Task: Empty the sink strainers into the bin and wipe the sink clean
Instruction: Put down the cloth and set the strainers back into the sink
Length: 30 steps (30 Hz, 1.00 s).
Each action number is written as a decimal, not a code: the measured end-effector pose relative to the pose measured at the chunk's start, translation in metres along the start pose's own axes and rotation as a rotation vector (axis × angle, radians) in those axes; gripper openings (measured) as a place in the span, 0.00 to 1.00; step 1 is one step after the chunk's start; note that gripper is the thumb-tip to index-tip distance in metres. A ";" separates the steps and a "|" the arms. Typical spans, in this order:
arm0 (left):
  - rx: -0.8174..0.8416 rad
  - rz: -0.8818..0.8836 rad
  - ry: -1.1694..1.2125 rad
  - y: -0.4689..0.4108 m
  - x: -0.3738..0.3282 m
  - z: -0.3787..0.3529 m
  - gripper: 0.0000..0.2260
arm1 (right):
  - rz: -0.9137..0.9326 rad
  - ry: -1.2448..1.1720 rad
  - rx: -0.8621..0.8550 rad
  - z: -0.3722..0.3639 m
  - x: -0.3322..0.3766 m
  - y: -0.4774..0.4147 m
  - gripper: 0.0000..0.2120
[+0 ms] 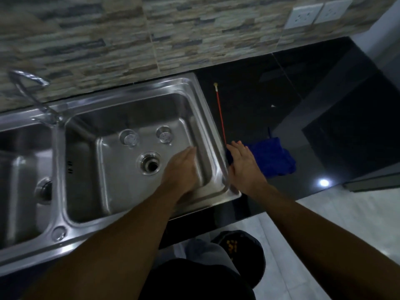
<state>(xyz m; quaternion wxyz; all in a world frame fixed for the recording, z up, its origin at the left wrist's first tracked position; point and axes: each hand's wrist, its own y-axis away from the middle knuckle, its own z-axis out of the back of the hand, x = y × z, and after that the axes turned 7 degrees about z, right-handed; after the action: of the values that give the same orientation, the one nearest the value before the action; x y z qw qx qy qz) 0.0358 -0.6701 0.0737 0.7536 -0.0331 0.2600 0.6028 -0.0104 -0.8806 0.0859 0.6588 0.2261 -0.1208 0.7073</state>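
sink (203,98) is a steel double bowl set in a black counter (259,100). right bowl (121,191) holds two small round steel pieces on its floor, near the back wall: one (129,137) on the left, one (164,134) on the right, well apart from each other. they look like strainers or plugs, too blurred to say which. drain (149,163) of this bowl is open, dark hole showing, just in front of those two pieces. left bowl (19,191) has its own drain fitting (44,189), partly cut off at the frame edge.

left hand (184,169) is down inside the right bowl, flat against the right wall, fingers extended, holding nothing. drain sits just beside it to the left, not touching. right hand (242,167) is outside the bowl, over the sink's right rim and counter edge, fingers spread, holding nothing. blue cloth (275,159) lies bunched on the counter just beyond that hand; cannot tell if the fingers touch it.

thin red stick (220,115) with a pale tip lies on the counter along the sink's right edge. tap (32,92) stands at the back between the bowls. two wall sockets (318,14) top right. dark bin (242,256) with a bag sits on the floor below the counter edge, near the person's knee.
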 end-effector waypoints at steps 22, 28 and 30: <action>-0.239 0.214 -0.035 0.032 0.329 0.091 0.25 | -0.031 0.041 0.261 -0.172 0.132 -0.216 0.32; -0.342 0.190 0.027 0.028 0.342 0.080 0.23 | -0.104 0.180 0.180 -0.202 0.117 -0.266 0.31; -0.363 0.191 0.036 0.026 0.343 0.079 0.23 | -0.128 0.178 0.165 -0.208 0.117 -0.277 0.31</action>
<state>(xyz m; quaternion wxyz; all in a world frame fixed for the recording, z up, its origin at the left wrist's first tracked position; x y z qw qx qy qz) 0.0868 -0.3288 0.0007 0.6699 -0.1544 0.1625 0.7078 0.2262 -0.6517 -0.0739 0.6900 0.2232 0.0111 0.6884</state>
